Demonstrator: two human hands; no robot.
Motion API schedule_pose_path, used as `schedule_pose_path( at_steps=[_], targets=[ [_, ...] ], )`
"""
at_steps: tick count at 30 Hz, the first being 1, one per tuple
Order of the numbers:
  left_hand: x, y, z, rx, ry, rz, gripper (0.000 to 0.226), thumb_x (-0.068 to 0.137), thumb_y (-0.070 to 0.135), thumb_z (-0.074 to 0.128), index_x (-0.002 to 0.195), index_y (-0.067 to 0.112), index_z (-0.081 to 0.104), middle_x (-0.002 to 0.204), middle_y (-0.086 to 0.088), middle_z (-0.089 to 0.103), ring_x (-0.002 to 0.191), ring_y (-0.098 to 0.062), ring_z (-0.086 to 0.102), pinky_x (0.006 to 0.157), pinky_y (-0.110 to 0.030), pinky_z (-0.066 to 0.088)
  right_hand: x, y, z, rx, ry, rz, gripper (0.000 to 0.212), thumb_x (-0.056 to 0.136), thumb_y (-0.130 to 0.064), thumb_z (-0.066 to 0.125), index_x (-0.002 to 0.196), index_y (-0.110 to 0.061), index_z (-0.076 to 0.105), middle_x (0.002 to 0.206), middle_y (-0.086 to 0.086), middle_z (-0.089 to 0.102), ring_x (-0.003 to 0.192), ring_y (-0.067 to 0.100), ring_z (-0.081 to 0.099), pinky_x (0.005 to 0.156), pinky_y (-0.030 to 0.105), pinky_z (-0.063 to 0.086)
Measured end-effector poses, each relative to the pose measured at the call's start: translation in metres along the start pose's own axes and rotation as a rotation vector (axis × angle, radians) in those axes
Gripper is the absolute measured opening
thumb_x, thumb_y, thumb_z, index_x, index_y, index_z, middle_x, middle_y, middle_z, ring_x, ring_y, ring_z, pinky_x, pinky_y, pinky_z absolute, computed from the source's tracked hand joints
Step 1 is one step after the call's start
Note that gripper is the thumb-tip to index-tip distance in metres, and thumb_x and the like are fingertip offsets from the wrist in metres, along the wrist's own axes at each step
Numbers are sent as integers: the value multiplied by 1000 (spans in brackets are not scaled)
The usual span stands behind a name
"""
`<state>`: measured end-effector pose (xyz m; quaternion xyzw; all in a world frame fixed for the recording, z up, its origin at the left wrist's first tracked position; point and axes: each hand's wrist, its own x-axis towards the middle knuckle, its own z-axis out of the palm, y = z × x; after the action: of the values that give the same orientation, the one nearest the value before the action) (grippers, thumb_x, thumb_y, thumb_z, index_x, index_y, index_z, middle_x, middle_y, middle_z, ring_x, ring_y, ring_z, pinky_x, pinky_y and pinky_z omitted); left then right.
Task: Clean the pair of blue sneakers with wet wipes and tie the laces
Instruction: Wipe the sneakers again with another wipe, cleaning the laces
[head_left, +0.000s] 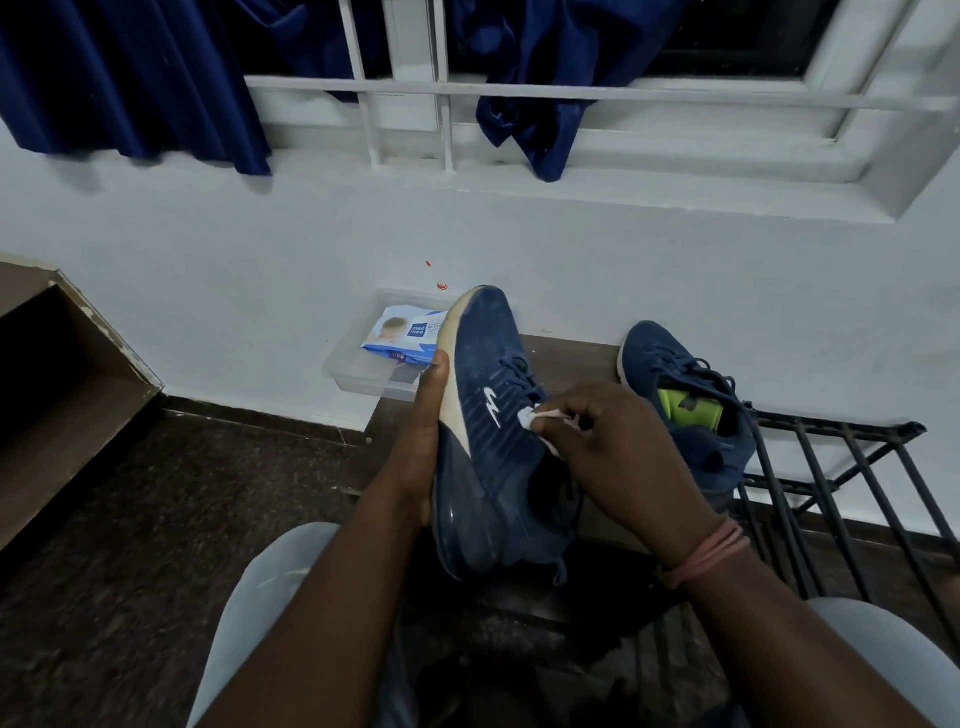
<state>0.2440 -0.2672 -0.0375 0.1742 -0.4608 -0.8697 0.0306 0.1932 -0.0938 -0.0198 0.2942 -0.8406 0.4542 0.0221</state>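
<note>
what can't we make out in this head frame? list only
- Sole of the held sneaker: covered by the left hand and turned away from the camera.
- Wet wipe: mostly bunched inside the right hand; how dirty it is cannot be told.
- Second sneaker: heel hidden behind the right hand; laces too dark to judge.
- Wipes pack: right part blocked by the held sneaker's toe; small print unreadable.

Raised sneaker (493, 431) fills centre, left hand (423, 436) under its sole, right hand (618, 447) pressing wipe (535, 415) on its side. Second sneaker (685, 400) at 2 o'clock, just beside right hand. Metal rack (831, 488) blocks 3 to 4 o'clock. Clear tray (358, 374) with wipes pack (405, 338) at 11 o'clock, partly behind raised toe; wall (208, 291) close behind. Open floor (182, 519) at 8 to 9 o'clock; wooden step (57, 395) beyond, 9 to 10 o'clock.
</note>
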Motion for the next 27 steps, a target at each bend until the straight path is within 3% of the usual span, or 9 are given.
schedule_pose_path(
  at_steps=[6,8,11,14,17,20,22,25,27],
  targets=[
    [6,4,-6,-17,20,-17,75,96,74,38,139,18,61,132,-18,67,121,-36,65,103,-51,52,-13,-11,4,15,-190,-124,11,92,-28,73,83,-25,77,81,-12,68,81,6,65,77,24,51],
    [5,4,-4,-12,-3,-2,69,98,71,37,135,19,64,126,-15,71,115,-32,69,96,-47,56,-7,-4,6,-22,-67,-155,15,93,-29,72,79,-34,74,79,-14,66,78,6,64,77,28,51],
    [-1,1,4,49,-12,47,45,104,57,39,111,26,72,99,-5,79,89,-21,77,77,-37,60,5,8,8,-88,67,-161,14,94,-27,69,84,-22,78,79,-7,71,75,8,65,74,38,52],
    [-1,-1,5,31,-20,43,51,105,54,39,94,30,83,97,-5,79,87,-20,76,82,-39,57,-3,1,12,-120,-149,-289,16,95,-34,64,93,-30,79,85,-11,71,81,9,64,78,39,50],
    [3,-1,3,-12,-2,38,47,103,56,42,106,28,80,102,-6,79,92,-21,76,90,-41,55,-1,-7,17,-339,-210,-433,17,94,-40,61,93,-37,78,85,-13,68,85,10,59,82,35,40],
    [-1,-7,6,28,-74,-29,51,102,61,40,98,33,83,113,-9,77,103,-24,74,99,-43,52,20,5,12,-242,26,-186,17,90,-37,67,74,-33,74,74,-11,68,77,12,62,77,35,44],
    [-6,-10,8,55,-94,-97,52,101,63,41,113,29,79,123,-11,73,112,-27,71,99,-42,52,29,16,9,-195,127,-54,19,87,-46,65,73,-35,70,73,-16,68,77,7,63,79,41,49],
    [-4,-10,5,38,-90,-122,59,101,65,39,121,23,76,130,-15,69,117,-30,68,102,-44,51,17,7,8,-164,-16,-99,28,88,-32,71,61,-27,65,61,-13,60,63,2,56,67,23,42],
    [0,-7,5,-7,-57,-101,58,101,64,40,115,23,78,131,-16,68,119,-32,67,105,-46,50,2,-12,7,-214,-133,-215,11,85,-29,75,75,-25,77,70,-12,66,72,3,58,74,13,38]
  ],
)
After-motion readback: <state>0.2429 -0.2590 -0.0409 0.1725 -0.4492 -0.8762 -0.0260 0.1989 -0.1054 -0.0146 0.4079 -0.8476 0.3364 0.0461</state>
